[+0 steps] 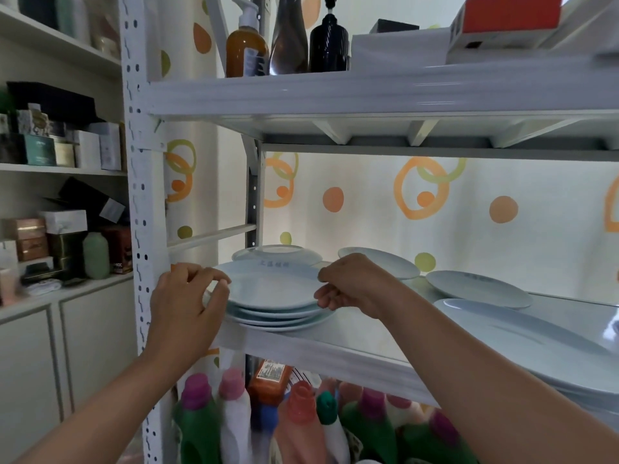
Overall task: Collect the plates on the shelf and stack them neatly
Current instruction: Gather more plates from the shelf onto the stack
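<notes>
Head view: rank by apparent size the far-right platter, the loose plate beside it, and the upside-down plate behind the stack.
1. Platter: clearly largest, though nearest the camera and cropped.
2-3. Loose plate and upside-down plate: look alike; the latter is farther back, partly hidden by the stack.

Both arms reached forward, left hand (187, 303) and right hand (355, 286) level, curled fingers pinching opposite rims of the plate (271, 289)
</notes>
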Demonstrator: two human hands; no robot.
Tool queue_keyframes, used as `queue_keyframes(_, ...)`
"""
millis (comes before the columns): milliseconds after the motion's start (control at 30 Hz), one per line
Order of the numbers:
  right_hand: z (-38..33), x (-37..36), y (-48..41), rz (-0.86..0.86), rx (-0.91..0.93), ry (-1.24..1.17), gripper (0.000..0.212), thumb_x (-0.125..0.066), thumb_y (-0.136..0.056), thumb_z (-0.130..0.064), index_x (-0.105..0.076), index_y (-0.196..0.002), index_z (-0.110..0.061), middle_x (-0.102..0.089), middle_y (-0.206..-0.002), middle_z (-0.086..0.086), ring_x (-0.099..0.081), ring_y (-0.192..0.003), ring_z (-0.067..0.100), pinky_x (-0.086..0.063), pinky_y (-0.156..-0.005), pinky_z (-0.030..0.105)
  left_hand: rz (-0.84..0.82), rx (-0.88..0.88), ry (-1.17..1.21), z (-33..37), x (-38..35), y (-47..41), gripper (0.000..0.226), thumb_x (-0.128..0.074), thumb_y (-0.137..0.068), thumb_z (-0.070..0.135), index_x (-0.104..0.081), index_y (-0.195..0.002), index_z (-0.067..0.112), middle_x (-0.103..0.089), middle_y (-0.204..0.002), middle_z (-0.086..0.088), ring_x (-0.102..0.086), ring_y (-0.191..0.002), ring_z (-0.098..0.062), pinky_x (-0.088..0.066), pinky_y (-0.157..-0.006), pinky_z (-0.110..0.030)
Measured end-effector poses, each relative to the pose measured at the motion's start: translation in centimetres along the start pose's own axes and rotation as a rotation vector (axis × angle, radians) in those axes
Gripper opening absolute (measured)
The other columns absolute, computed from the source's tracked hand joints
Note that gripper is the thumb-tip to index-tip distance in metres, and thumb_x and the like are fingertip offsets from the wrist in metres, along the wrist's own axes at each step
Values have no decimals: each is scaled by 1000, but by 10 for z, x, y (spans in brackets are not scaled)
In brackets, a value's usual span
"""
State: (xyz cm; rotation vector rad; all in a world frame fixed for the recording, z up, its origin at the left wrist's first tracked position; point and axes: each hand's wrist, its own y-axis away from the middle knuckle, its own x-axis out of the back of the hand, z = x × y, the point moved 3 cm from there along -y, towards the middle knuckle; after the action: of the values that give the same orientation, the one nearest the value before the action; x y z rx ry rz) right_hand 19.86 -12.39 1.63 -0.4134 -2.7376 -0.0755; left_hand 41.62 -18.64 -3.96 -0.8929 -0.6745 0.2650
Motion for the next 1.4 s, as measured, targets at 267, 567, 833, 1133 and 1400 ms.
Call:
queue_keyframes(267,-4,39,12,72,56,-26,9,-50,-88,-4,-56,-91,3,-63,-68,17,-60,-50,21,-51,-43,20,-31,-170,154,98,-30,-7,36,-37,-84,38,-68,-92,22,-64,-87,10,-52,-79,-9,-42,-69,-25)
queue_keyframes(567,20,127,30,273,56,27,19,-52,-86,-6,-60,-97,6,-64,-76,18,-65,-59,26,-59,-61,29,-316,-140,243,203,-105,-24,25,-43,-93,34,-63,-105,25,-69,-102,6,-57,-83,-13,-42,-69,-26)
queue_keyframes(833,62,215,35,500,-34,32,11,-55,-82,-8,-61,-86,0,-63,-73,16,-65,-66,28,-59,-80,38,-626,-78,292,261,-184,-24,31,-39,-93,35,-64,-105,22,-68,-109,1,-58,-97,-21,-38,-78,-29)
queue_keyframes(1133,105,293,2,681,-204,250,30,-50,-80,-10,-64,-104,1,-56,-86,10,-51,-70,22,-45,-70,30,-884,63,327,260,-257,-32,36,-37,-97,26,-57,-125,17,-60,-129,-9,-56,-117,-28,-42,-96,-33)
queue_keyframes(1400,138,308,-22,430,-481,249,39,-51,-89,-21,-50,-123,-3,-49,-80,13,-49,-62,24,-46,-63,31,-986,172,475,250,-294,-29,37,-30,-98,29,-62,-114,20,-59,-121,-12,-56,-109,-25,-45,-94,-34)
